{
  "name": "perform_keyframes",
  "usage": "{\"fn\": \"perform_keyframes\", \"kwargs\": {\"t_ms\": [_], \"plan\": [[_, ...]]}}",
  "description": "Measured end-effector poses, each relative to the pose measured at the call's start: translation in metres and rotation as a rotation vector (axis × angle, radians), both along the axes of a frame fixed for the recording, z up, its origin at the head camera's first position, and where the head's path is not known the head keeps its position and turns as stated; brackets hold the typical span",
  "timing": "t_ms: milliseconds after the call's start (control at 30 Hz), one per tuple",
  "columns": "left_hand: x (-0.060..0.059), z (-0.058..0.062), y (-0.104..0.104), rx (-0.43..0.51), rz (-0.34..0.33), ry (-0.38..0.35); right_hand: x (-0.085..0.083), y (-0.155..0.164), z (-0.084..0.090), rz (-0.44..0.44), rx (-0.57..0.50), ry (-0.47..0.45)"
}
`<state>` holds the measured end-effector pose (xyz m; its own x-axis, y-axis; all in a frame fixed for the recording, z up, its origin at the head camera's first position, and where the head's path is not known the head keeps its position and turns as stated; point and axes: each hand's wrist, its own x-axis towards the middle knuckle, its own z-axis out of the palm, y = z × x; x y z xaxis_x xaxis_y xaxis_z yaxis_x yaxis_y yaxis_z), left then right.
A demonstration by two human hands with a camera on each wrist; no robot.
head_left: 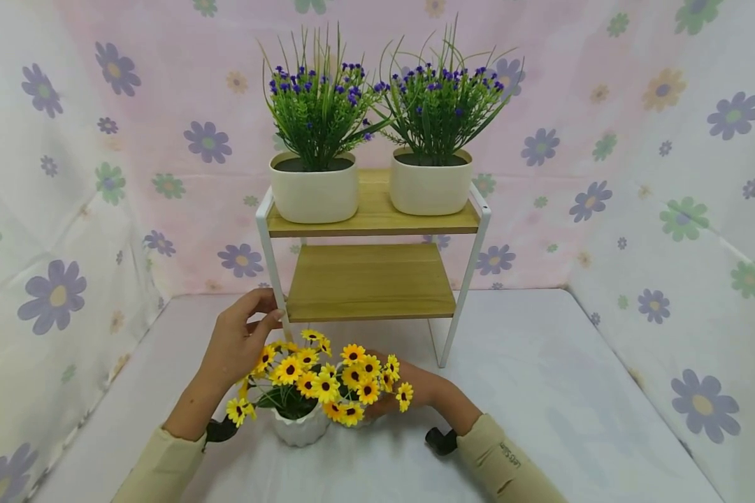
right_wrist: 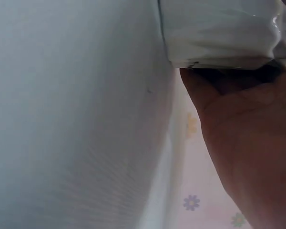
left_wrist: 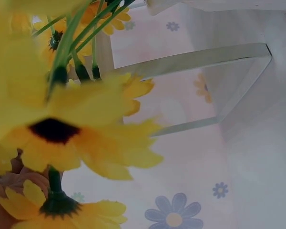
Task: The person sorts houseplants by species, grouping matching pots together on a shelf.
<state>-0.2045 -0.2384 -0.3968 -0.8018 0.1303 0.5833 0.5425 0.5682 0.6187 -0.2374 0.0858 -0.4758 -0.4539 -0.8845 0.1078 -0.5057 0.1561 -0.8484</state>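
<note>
A bunch of yellow sunflowers [head_left: 317, 377] stands in a white ribbed pot [head_left: 298, 427] on the table, near its front. My left hand [head_left: 242, 342] rests against the flowers' upper left with its fingers relaxed, close to the shelf's front left leg. In the left wrist view the yellow blooms [left_wrist: 76, 124] fill the left side. My right hand [head_left: 418, 388] reaches in from the right, largely hidden behind the flowers. The right wrist view shows its palm [right_wrist: 248, 143] cupped against the glossy white pot [right_wrist: 219, 33].
A two-tier wooden shelf [head_left: 371, 283] on a white metal frame [left_wrist: 200, 57] stands just behind the sunflowers. Its top board carries two white pots of purple flowers [head_left: 314, 192] [head_left: 429, 188]. Flowered cloth walls enclose the pale table [head_left: 541, 391].
</note>
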Motion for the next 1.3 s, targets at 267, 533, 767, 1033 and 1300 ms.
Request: {"fn": "perform_keyframes", "kwargs": {"t_ms": [267, 533, 767, 1033, 1300], "plan": [[0.0, 0.0, 0.0, -0.004, 0.004, 0.0, -0.001, -0.002, -0.007, -0.026, -0.043, 0.009], [0.0, 0.001, 0.001, 0.004, -0.012, 0.02, -0.001, -0.002, -0.004, -0.002, -0.053, 0.004], [0.001, 0.0, 0.001, 0.007, -0.019, 0.015, -0.002, -0.002, -0.006, -0.021, -0.059, 0.064], [0.0, -0.002, 0.001, 0.003, -0.015, 0.01, -0.002, -0.001, -0.006, -0.02, -0.074, 0.085], [0.0, 0.001, 0.001, 0.0, -0.01, 0.019, -0.002, 0.003, 0.005, -0.015, -0.084, 0.12]]}}
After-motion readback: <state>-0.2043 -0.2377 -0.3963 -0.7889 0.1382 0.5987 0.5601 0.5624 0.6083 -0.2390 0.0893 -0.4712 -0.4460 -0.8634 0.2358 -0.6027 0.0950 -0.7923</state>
